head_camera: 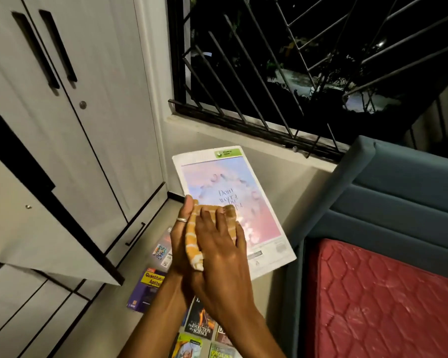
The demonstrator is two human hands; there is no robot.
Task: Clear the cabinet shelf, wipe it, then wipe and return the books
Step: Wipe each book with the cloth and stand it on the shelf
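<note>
A thin notebook (230, 192) with a pink and blue cover is held up in front of me, above the floor. My left hand (179, 236), with a ring on the thumb, grips its lower left edge. My right hand (223, 251) lies flat over an orange and white striped cloth (192, 244) and presses it onto the cover. Several other books (201, 324) lie on the floor below my arms, among them a purple and yellow one (146, 289). The shelf itself is hidden.
A white cabinet (70, 112) with black handles stands on the left, and one of its doors (36, 215) hangs open toward me. A barred window (282, 73) is ahead. A bed with a teal headboard (398, 192) and a red mattress (386, 301) fills the right.
</note>
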